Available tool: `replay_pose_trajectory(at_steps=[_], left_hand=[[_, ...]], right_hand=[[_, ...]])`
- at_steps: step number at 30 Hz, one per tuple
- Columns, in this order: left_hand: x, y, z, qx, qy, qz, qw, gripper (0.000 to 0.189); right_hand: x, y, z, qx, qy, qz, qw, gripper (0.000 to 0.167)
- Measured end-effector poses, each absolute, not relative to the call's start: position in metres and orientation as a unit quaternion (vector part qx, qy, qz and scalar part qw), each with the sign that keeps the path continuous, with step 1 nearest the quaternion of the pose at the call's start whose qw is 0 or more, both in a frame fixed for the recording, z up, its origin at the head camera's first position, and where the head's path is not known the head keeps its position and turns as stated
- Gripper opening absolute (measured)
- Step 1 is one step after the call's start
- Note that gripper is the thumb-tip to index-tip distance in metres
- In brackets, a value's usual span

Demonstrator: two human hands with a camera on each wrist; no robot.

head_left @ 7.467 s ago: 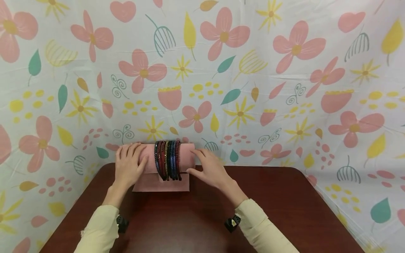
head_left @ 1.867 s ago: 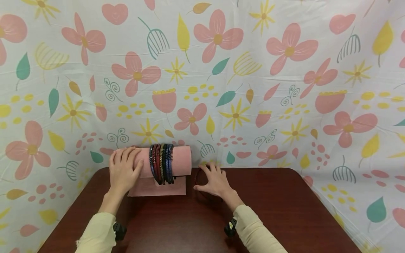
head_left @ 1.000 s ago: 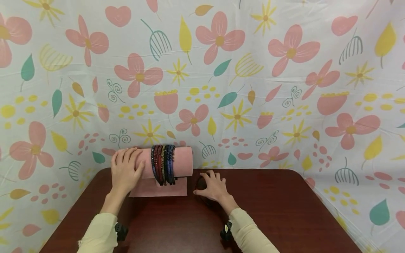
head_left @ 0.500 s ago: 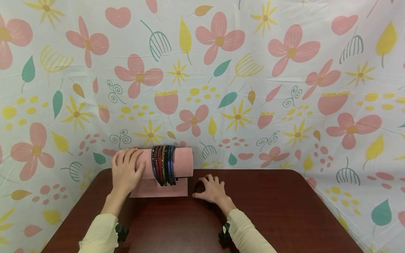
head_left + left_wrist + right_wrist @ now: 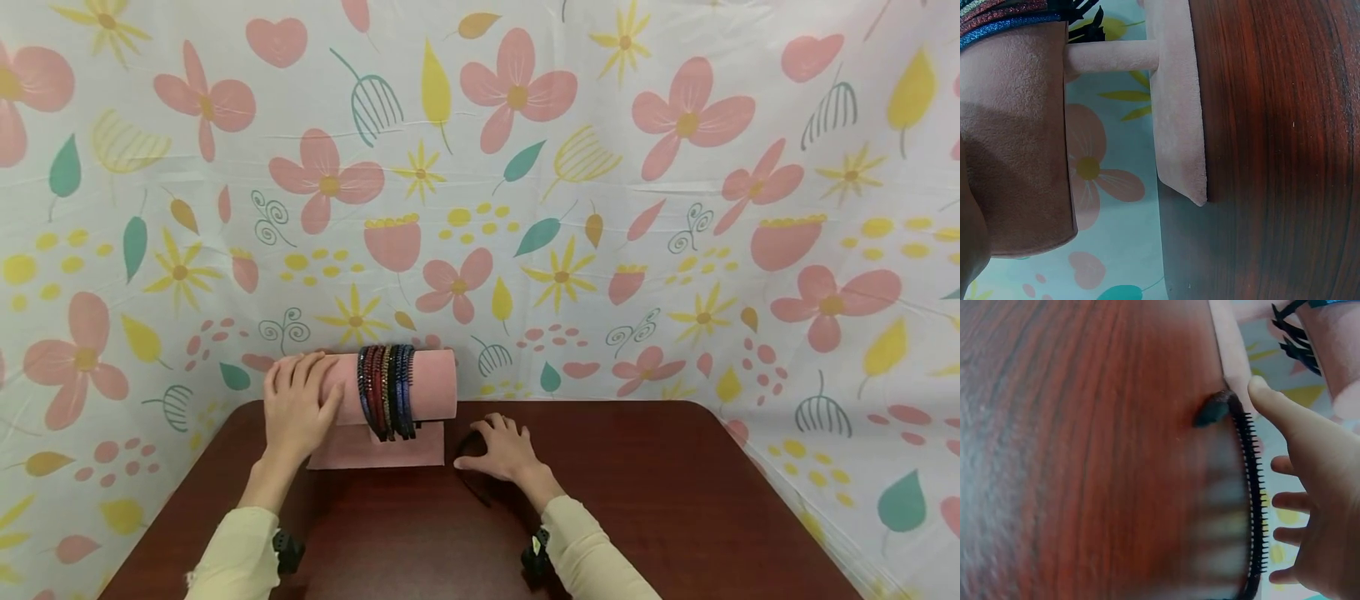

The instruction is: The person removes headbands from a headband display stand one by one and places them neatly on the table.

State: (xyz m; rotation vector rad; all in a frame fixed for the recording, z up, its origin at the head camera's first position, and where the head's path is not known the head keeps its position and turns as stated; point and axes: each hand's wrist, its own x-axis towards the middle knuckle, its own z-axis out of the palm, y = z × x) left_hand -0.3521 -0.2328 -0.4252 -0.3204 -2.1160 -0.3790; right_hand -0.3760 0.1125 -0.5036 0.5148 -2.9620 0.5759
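Observation:
My left hand (image 5: 296,408) holds the left end of a pink headband stand (image 5: 433,383), its fingers over the top of the padded roll. Several glittery headbands (image 5: 386,392) in red, gold, black and blue sit around the middle of the roll. To the right of the stand, a black headband with small comb teeth (image 5: 1252,487) lies on the table. My right hand (image 5: 504,450) is spread just over this headband, fingers apart. In the right wrist view the thumb tip is close to one end of the band, and the other fingers (image 5: 1291,501) are beside its teeth.
The dark red wooden table (image 5: 637,492) has rounded far corners. Behind it hangs a white cloth (image 5: 570,325) printed with flowers and leaves. The stand's flat pink base (image 5: 375,450) rests near the table's far edge.
My right hand has gone from the roll's right end to the table beside the stand, taking a headband off and laying it down. The left hand stays on the stand.

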Motion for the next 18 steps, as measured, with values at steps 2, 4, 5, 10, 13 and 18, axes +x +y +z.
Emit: replay_pose_trajectory(at_steps=[2, 4, 5, 10, 13, 18], left_hand=[[-0.352, -0.233, -0.425, -0.131, -0.861, -0.156, 0.467, 0.045], [-0.352, -0.232, -0.426, -0.131, -0.860, -0.156, 0.468, 0.046], [-0.352, -0.232, -0.426, -0.131, -0.860, -0.156, 0.468, 0.046], [-0.352, -0.232, -0.425, -0.129, -0.861, -0.154, 0.468, 0.046], [-0.352, -0.232, -0.425, -0.129, -0.861, -0.153, 0.468, 0.046], [-0.352, -0.232, -0.425, -0.129, -0.859, -0.154, 0.472, 0.045]], right_hand=[[-0.377, 0.115, -0.501, 0.174, -0.964, 0.196, 0.053, 0.074], [-0.376, 0.117, -0.497, 0.182, -0.960, 0.203, 0.067, 0.069], [-0.376, 0.118, -0.496, 0.185, -0.958, 0.206, 0.073, 0.067], [-0.373, 0.123, -0.488, 0.197, -0.951, 0.218, 0.098, 0.058], [-0.373, 0.125, -0.486, 0.199, -0.950, 0.216, 0.103, 0.056], [-0.373, 0.128, -0.479, 0.205, -0.947, 0.219, 0.113, 0.055]])
